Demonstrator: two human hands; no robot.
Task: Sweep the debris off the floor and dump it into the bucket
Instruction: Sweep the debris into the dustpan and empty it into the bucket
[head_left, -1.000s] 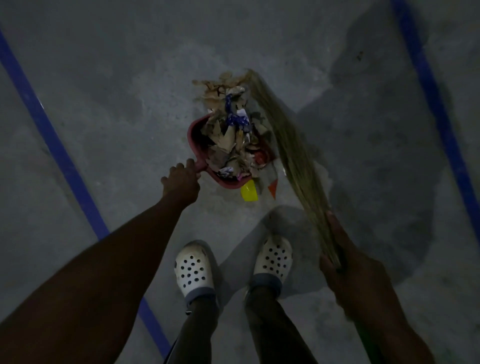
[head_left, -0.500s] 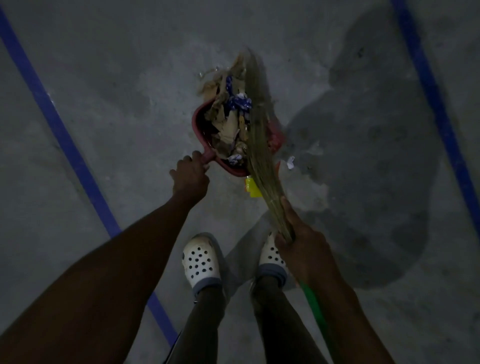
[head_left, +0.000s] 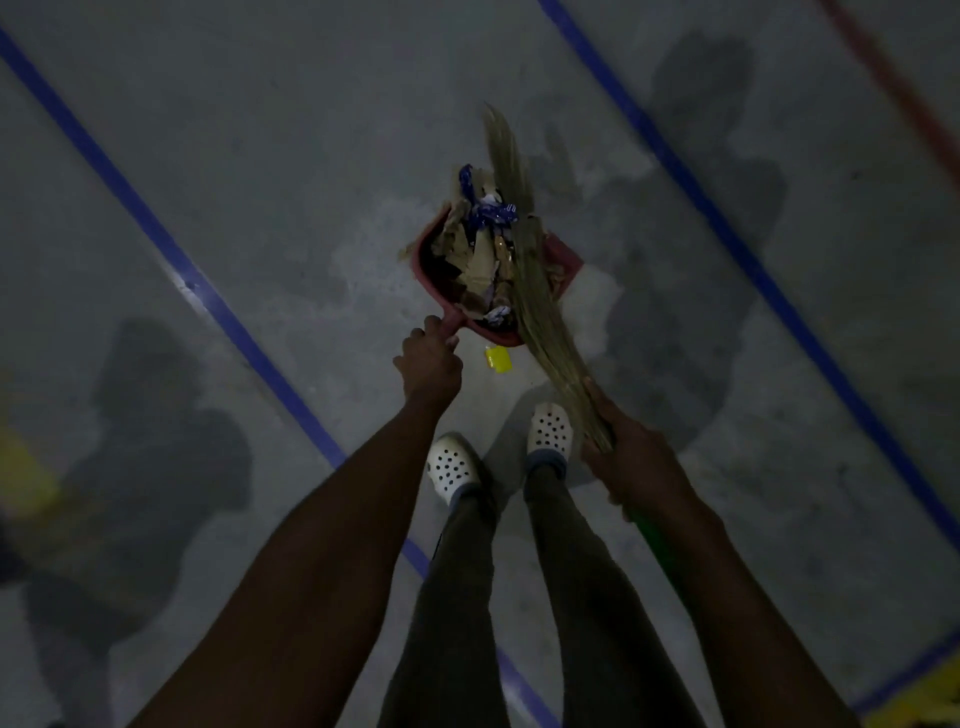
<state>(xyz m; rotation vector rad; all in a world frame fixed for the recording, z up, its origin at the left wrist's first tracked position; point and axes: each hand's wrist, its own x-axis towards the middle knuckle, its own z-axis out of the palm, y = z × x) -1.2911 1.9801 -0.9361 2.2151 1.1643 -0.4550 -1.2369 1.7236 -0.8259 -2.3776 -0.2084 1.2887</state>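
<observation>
left hand (head_left: 429, 361) grips dustpan (head_left: 451, 304) handle; right hand (head_left: 626, 457) grips broom (head_left: 540, 291) over debris (head_left: 480, 249).

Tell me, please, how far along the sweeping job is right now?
Done: most debris is heaped in the red dustpan. In hand: the left hand grips the dustpan handle; the right hand holds the grass broom, bristles across the heap. Left: a yellow scrap lies on the floor beside the pan, and the load is undumped; no bucket is plainly in view.

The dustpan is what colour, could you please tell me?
The dustpan is red, clearest in the head view.
</observation>
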